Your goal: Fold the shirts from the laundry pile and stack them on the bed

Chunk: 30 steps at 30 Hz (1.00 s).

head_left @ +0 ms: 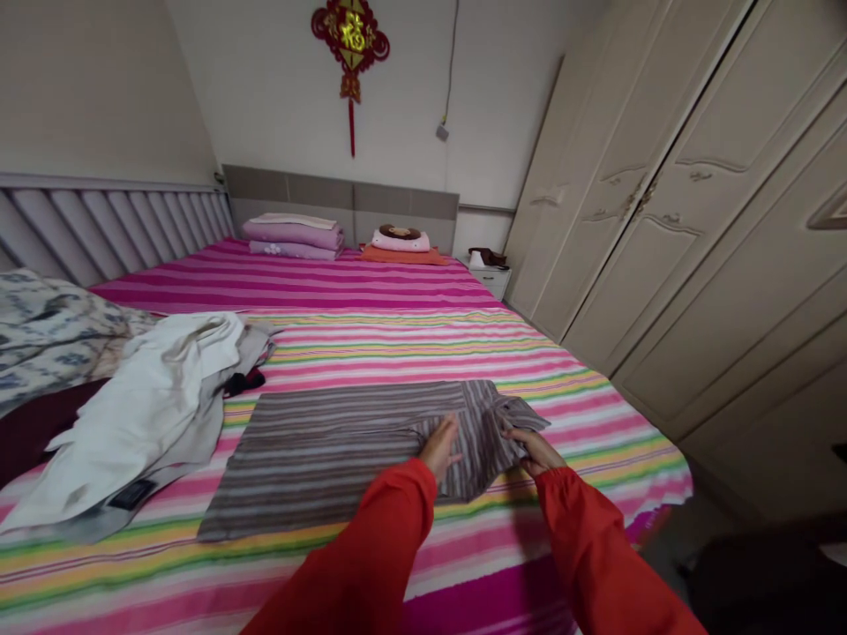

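From my remote seat, I see the striped shirt [311, 459] spread on the bed [371, 348], from 8 to 4 o'clock. My left hand [440, 448] rests on it at 6, fingers open; my right hand [539, 451] pinches cloth at 4. An uneven pull there could, I judge, bunch or skew it.

A large gold character, 福 [353, 32], stands at the centre of the red hanging ornament [350, 60] on the wall [265, 97]; the smaller gold marks [333, 28] flanking it are too small to read.
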Tool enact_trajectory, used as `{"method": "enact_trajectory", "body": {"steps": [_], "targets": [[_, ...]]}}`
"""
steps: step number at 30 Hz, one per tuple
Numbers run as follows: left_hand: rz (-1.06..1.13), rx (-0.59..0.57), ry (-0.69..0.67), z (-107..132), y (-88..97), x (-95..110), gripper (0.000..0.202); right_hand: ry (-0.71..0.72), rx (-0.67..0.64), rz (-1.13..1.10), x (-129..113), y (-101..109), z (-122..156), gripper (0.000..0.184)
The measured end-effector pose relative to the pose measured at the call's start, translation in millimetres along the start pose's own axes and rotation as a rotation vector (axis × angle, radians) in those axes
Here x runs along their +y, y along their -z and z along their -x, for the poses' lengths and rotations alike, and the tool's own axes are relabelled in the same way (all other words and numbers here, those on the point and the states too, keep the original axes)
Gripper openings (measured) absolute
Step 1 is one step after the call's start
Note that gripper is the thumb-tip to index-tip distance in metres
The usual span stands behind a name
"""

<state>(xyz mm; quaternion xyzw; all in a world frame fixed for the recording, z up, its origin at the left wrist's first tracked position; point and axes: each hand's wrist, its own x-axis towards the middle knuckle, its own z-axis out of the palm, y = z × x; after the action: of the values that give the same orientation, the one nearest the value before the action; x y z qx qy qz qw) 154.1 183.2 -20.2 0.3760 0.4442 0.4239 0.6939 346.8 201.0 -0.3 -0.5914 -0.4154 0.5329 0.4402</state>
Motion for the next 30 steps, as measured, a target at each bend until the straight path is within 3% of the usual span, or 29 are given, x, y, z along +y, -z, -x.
{"method": "enact_trajectory", "body": {"steps": [4,7,11,14,18,22,26,28,30], "targets": [[0.106,-0.029,0.041,-0.2,14.3,17.4,0.073,0.125,-0.156,-0.012,-29.8,-40.6,3.1,0.037],[0.298,-0.025,0.028,6.8,40.8,24.3,0.079,0.304,-0.261,0.197,-39.2,-86.1,17.5,0.052],[0.521,0.11,-0.041,24.8,85.6,17.3,0.075,0.666,-0.362,0.663,-15.6,-146.1,55.7,0.081],[0.577,0.237,0.0,39.3,111.8,8.2,0.08,0.702,-0.42,0.899,20.8,-168.8,81.9,0.091],[0.581,0.201,0.041,44.7,123.7,6.1,0.083,0.746,-0.305,0.961,51.6,-160.9,92.0,0.077],[0.398,0.279,0.036,33.5,115.2,8.3,0.051,0.831,-0.062,0.911,43.6,-134.6,81.3,0.049],[0.266,0.417,-0.021,26.0,105.8,3.4,0.042,0.85,0.137,0.988,43.6,-120.8,66.1,0.052],[0.184,0.496,-0.057,26.6,107.4,3.1,0.038,0.809,0.1,1.1,56.6,-121.3,60.2,0.056],[0.085,0.578,-0.089,29.5,113.4,8.8,0.038,0.743,-0.017,1.204,71.3,-124.5,56.3,0.059]]}}
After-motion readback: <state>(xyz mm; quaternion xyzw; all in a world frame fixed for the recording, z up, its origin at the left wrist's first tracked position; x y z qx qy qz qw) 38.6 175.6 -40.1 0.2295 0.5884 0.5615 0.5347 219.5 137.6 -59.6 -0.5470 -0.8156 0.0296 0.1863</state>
